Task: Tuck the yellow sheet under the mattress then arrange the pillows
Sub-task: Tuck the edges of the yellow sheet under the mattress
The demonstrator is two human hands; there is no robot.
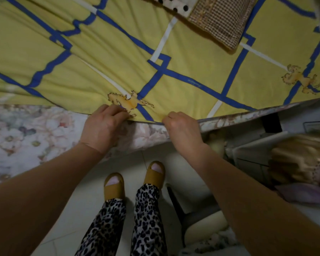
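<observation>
Hands (103, 124) (181, 128) side by side, gripping sheet (100, 61) edge

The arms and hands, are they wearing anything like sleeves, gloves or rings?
Nothing that shows. Both forearms are bare, with no sleeves in view. The left hand and the right hand have no gloves, and no rings, watch or bracelet can be seen.

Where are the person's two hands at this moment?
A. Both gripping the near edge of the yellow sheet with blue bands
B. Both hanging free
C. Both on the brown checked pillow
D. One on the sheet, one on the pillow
A: the left hand and right hand both pinch the edge of the yellow sheet with blue bands at the side of the floral mattress; the brown checked pillow lies untouched farther up.
</observation>
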